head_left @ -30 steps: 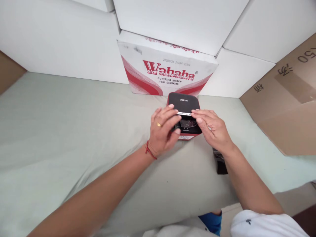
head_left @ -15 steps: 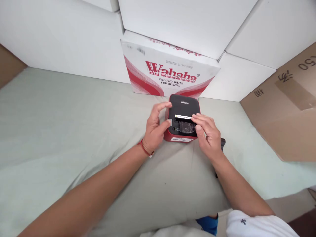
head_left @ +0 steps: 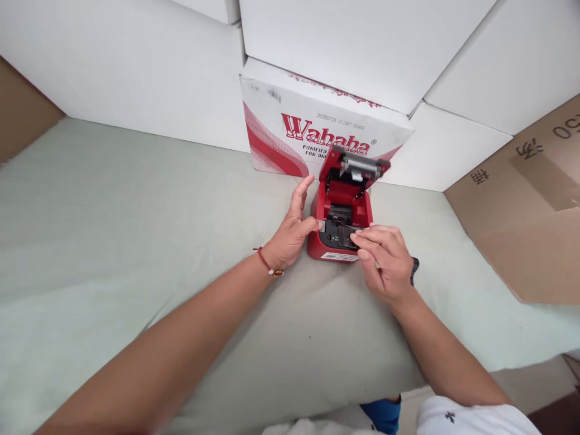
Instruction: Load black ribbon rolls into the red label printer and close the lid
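1. Left hand [head_left: 289,238]: the fingers are spread, gripping nothing; the thumb tip rests on a grey button [head_left: 322,226] on the device's left side, and the index finger points far, alongside the red wall.
2. Right hand [head_left: 385,260]: the fingers are bent together, their tips at a dark film [head_left: 345,237] on the near ledge; I cannot tell whether they pinch it or only touch it.
3. Between the hands sits the red device [head_left: 316,248], its lid [head_left: 348,178] raised at the far side and its cavity exposed.
4. The step in hand looks like opening the lid by the button. The next move seems to call for a light right-hand touch near the film, with fingers kept clear of the lid.
5. Farther out, a printed carton [head_left: 317,133] stands beyond the lid, and a dark object [head_left: 414,269] lies by the right wrist on green cloth [head_left: 136,241].
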The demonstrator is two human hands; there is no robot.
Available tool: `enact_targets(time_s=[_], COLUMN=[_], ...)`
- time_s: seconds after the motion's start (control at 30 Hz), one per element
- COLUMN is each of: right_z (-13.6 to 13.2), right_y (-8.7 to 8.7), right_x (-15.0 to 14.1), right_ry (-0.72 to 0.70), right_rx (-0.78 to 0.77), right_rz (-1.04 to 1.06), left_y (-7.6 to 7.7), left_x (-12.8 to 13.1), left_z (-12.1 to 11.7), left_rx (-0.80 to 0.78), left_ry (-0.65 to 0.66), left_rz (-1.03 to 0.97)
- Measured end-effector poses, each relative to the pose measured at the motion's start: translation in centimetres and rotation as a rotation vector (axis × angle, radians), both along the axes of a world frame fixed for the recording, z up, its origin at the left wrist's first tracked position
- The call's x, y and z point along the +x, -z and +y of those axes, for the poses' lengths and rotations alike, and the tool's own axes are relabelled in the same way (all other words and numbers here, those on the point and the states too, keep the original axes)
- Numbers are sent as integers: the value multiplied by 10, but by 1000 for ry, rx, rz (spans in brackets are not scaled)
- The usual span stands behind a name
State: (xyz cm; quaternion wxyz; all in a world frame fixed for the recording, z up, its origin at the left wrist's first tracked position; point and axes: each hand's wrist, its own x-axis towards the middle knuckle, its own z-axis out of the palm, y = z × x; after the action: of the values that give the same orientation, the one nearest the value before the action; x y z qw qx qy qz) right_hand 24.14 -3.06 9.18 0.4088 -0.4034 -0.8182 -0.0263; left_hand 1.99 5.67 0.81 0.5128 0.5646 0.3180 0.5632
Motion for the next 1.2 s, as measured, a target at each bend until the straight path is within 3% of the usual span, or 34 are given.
enact_targets(time_s=[0.07, 0.17, 0.27, 0.4, 0.53, 0.63, 0.7, 0.77, 0.87, 0.93, 1.03, 1.2], right_z=[7, 31, 66, 108, 130, 122, 105, 80, 47, 35, 37, 54], right_y=[-22, -58, -79, -75, -60, -64, -78, -99, -130, -140, -126, -60], right_x=[2, 3, -1, -17, -39, -44, -35, -14, 34, 67, 98, 89], right_ry=[2, 129, 185, 228, 249, 258, 208, 146, 227, 291, 320, 271], right_rx=[-131, -396, -574, -616, -603, -605, -554, -505, -594, -688, -815, -969], right_rz=[33, 14, -305, -786, -952, -924, -810, -627, -412, -378, -390, -462], left_y=[4, 9, 10, 5, 0, -1, -1, -1, 0, 0, -1, 0], left_x=[2, 3, 3, 3, 3, 2, 2, 2, 1, 1, 0, -1], left_z=[3, 7, 7, 5, 3, 3, 3, 3, 4, 5, 7, 8], left_rx=[-13, -28, -52, -83, -86, -102, -103, -102, -108, -117, -123, -103], left_ry=[6, 46, 78, 106, 135, 141, 151, 155, 142, 147, 158, 151], left_rz=[8, -6, -45, -87, -119, -143, -152, -164, -176, -168, -157, -159])
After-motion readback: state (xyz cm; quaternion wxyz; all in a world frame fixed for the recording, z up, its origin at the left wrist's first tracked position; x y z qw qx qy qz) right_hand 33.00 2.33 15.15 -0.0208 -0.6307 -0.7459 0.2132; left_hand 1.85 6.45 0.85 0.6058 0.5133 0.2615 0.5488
